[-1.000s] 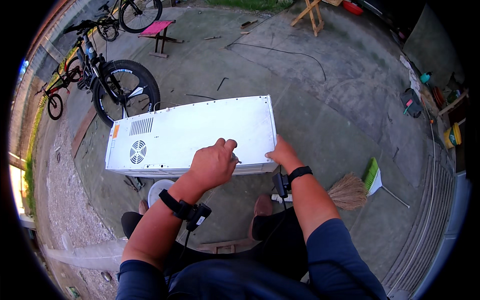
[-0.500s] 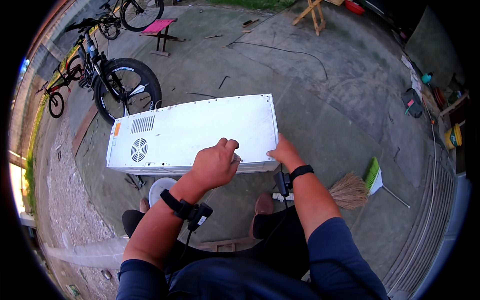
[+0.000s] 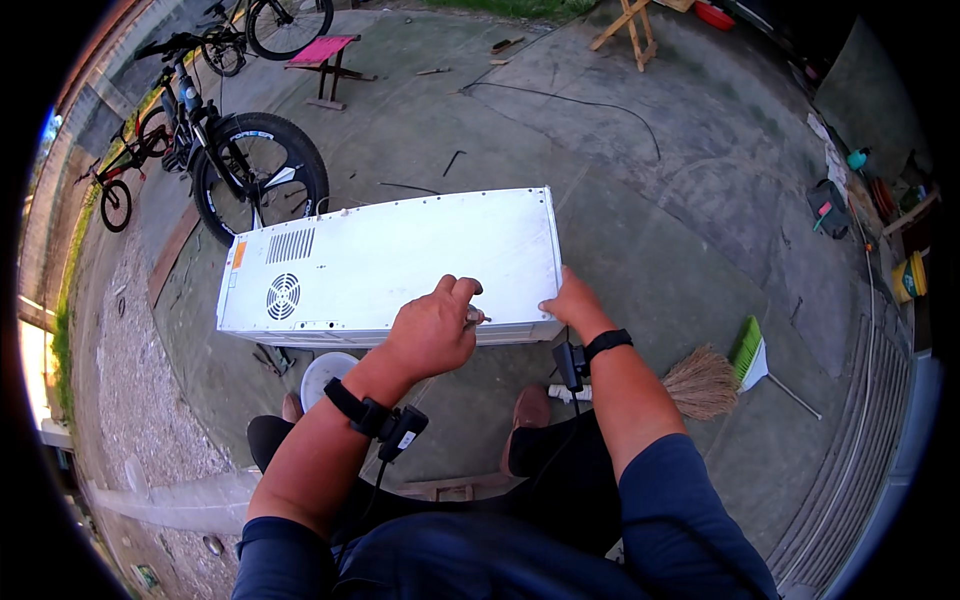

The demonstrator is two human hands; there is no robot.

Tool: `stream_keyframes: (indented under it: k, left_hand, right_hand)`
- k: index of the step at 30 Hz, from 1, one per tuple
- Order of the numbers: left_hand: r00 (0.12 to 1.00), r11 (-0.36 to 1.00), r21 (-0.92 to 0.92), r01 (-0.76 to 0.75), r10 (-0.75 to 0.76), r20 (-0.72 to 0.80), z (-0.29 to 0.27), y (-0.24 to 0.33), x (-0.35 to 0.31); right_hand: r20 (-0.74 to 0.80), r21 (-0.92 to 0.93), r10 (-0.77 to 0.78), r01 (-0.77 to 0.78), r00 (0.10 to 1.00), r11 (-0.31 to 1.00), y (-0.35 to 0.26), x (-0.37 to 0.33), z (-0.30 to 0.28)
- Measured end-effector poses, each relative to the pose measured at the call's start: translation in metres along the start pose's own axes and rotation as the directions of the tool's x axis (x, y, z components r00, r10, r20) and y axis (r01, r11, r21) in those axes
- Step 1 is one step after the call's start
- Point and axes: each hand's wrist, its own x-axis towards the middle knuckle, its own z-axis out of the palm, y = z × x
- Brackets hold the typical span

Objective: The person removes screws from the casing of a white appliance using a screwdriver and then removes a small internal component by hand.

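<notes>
A long white metal appliance case (image 3: 400, 250) lies before me, with screws along its edges, a slotted vent and a round grille at its left end. My left hand (image 3: 437, 325) is closed above its near edge. A small metal tool (image 3: 476, 315) sticks out past the curled fingers; most of it is hidden in the fist. My right hand (image 3: 577, 302) grips the near right corner of the case, thumb on the top face and the other fingers over the side, partly hidden.
A white bucket (image 3: 328, 372) stands by my left leg, near some hand tools (image 3: 273, 360). At right lie a straw broom (image 3: 702, 383) and a green brush (image 3: 748, 345). A bicycle (image 3: 260, 175) stands behind the case at left, near a pink folding stool (image 3: 323, 50).
The whole view has shifted slightly, so everything sits a little to the right. Slightly more of the metal tool shows past my left fingers; the right hand keeps its place on the corner.
</notes>
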Motion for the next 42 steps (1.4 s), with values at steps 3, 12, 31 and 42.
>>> stream_keyframes:
  k: [3,12,31,42]
  left_hand:
    - [0.995,0.993,0.076,0.094,-0.096,0.015,0.000,0.002,0.002]
    - [0.998,0.997,-0.049,0.054,-0.053,0.013,-0.003,0.001,-0.007]
    - [0.978,0.984,-0.006,0.178,-0.177,-0.108,-0.003,0.002,-0.013]
    - [0.940,0.958,-0.169,0.232,-0.265,-0.215,-0.054,0.018,-0.056]
  right_hand:
    - [0.014,-0.029,0.031,-0.031,0.999,0.999,-0.005,-0.002,-0.004]
    - [-0.006,-0.009,0.019,-0.019,1.000,1.000,-0.002,0.000,0.002]
    - [-0.204,0.071,-0.172,0.190,0.964,0.979,-0.054,-0.025,-0.051]
    - [-0.415,0.230,-0.513,0.632,0.751,0.740,-0.142,-0.109,-0.119]
